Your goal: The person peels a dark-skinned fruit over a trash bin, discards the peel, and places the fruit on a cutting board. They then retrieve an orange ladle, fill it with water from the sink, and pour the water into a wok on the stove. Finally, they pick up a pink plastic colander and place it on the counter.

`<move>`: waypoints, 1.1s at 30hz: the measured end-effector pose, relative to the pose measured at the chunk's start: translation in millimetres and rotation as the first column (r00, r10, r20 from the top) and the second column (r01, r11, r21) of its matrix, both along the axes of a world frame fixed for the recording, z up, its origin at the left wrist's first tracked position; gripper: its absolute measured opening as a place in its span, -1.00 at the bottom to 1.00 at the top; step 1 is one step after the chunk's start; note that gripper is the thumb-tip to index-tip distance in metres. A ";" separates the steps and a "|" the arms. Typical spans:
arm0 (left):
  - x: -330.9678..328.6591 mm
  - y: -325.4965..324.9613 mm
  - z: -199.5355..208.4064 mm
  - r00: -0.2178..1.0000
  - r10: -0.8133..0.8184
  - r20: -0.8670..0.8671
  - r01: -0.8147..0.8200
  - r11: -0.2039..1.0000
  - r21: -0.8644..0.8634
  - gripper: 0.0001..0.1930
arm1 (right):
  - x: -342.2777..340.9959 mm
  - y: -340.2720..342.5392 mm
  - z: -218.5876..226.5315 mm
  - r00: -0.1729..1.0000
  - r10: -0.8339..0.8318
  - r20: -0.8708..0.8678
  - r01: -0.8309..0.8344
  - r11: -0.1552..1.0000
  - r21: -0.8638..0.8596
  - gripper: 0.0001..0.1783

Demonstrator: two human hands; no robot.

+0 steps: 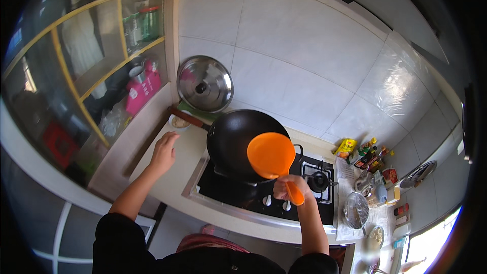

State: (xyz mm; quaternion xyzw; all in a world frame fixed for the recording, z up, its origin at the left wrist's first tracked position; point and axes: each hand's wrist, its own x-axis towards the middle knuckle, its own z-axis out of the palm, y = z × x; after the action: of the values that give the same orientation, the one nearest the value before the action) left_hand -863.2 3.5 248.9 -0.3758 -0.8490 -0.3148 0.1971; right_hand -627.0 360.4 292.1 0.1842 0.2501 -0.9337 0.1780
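My right hand [293, 187] grips the handle of an orange plastic water scoop [271, 155]. Its round bowl hangs over the right side of a black wok [231, 139], and whether anything is in the bowl I cannot tell. The wok sits on the left side of a black gas stove [223, 193]; its wooden handle [187, 116] points to the far left. Over the counter, below that handle, my left hand [163, 152] is held up with loosely bent fingers and nothing in it. A small bowl [179, 122] with pale contents stands under the handle.
A steel lid [205, 84] leans on the tiled wall behind the wok. To the right is a bare burner [319, 181]. Bottles [370, 155], a plastic-covered bowl [356, 210] and other items crowd the right counter. A glass-fronted cabinet [91, 56] borders the left.
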 end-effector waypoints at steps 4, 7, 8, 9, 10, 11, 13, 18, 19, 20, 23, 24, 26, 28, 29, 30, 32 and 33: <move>-89.8 36.7 -20.1 0.994 0.003 -0.109 -0.037 0.952 -0.303 -0.45 | -26.6 -8.7 -6.5 0.989 -0.069 0.129 0.041 0.978 0.205 -0.92; -138.1 53.5 -36.4 0.953 -0.070 -0.293 -0.064 0.904 -0.423 -0.41 | -41.0 -13.6 -11.5 0.971 -0.107 0.215 0.050 0.966 0.252 -0.89; -149.7 60.7 -42.0 0.932 -0.094 -0.349 -0.078 0.891 -0.448 -0.40 | -44.3 -13.1 -12.0 0.965 -0.115 0.236 0.048 0.961 0.272 -0.88; -159.4 63.7 -47.4 0.936 -0.127 -0.328 -0.049 0.876 -0.479 -0.39 | -47.5 -12.8 -12.8 0.959 -0.121 0.258 0.042 0.956 0.292 -0.87; -167.8 65.7 -52.5 0.939 -0.156 -0.307 -0.024 0.860 -0.510 -0.38 | -50.5 -12.5 -15.0 0.952 -0.134 0.276 0.035 0.941 0.336 -0.86; -173.2 69.7 -55.2 0.941 -0.186 -0.284 0.003 0.841 -0.541 -0.38 | -52.7 -12.6 -15.0 0.945 -0.144 0.293 0.022 0.923 0.384 -0.85; -182.2 74.9 -58.8 0.927 -0.231 -0.295 0.037 0.841 -0.540 -0.50 | -56.9 -13.3 -14.6 0.932 -0.159 0.324 -0.015 0.880 0.475 -0.82; -197.8 64.4 -64.1 0.911 -0.346 -0.223 0.211 0.857 -0.470 -0.64 | -74.5 -22.2 -9.5 0.918 -0.239 0.316 -0.116 0.600 0.792 -0.89; -195.7 61.4 -62.4 0.922 -0.344 -0.179 0.218 0.842 -0.493 -0.63 | -76.2 -21.2 -10.6 0.923 -0.231 0.308 -0.139 0.546 0.826 -0.88; -192.6 59.6 -59.8 0.929 -0.344 -0.138 0.229 0.826 -0.514 -0.61 | -77.4 -20.3 -12.1 0.924 -0.234 0.302 -0.154 0.497 0.854 -0.86; -181.1 54.2 -50.0 0.938 -0.342 -0.062 0.260 0.809 -0.528 -0.60 | -80.1 -13.9 -20.8 0.930 -0.219 0.294 -0.213 0.328 0.920 -0.80; -178.3 53.6 -47.0 0.939 -0.342 -0.044 0.270 0.808 -0.524 -0.60 | -80.4 -9.4 -25.3 0.933 -0.202 0.298 -0.242 0.260 0.935 -0.77; -177.0 53.4 -42.0 0.936 -0.347 -0.064 0.274 0.829 -0.487 -0.60 | -81.9 -6.3 -25.2 0.928 -0.189 0.320 -0.306 0.097 0.947 -0.71; -179.1 55.4 -41.6 0.934 -0.349 -0.073 0.278 0.840 -0.466 -0.60 | -86.8 -8.4 -17.7 0.914 -0.205 0.351 -0.375 -0.090 0.923 -0.66; -182.1 56.4 -41.2 0.934 -0.351 -0.074 0.280 0.842 -0.461 -0.60 | -86.5 -10.4 -14.2 0.921 -0.220 0.323 -0.362 -0.170 0.916 -0.65; -184.4 56.9 -41.6 0.933 -0.352 -0.076 0.282 0.844 -0.457 -0.60 | -85.3 -12.7 -10.6 0.927 -0.233 0.294 -0.349 -0.249 0.903 -0.64; -188.0 55.1 -45.9 0.931 -0.358 -0.076 0.284 0.839 -0.465 -0.57 | -81.8 -16.5 -6.7 0.942 -0.230 0.245 -0.321 -0.404 0.857 -0.72; -189.0 54.9 -47.7 0.930 -0.361 -0.076 0.286 0.835 -0.469 -0.55 | -79.9 -18.5 -4.1 0.946 -0.237 0.220 -0.308 -0.459 0.833 -0.75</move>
State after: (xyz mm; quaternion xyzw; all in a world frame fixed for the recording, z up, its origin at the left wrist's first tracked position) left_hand -1052.1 58.5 201.2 -0.5736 -0.8037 -0.1069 0.1167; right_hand -706.9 341.9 288.0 0.3833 0.8987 -0.2130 0.0045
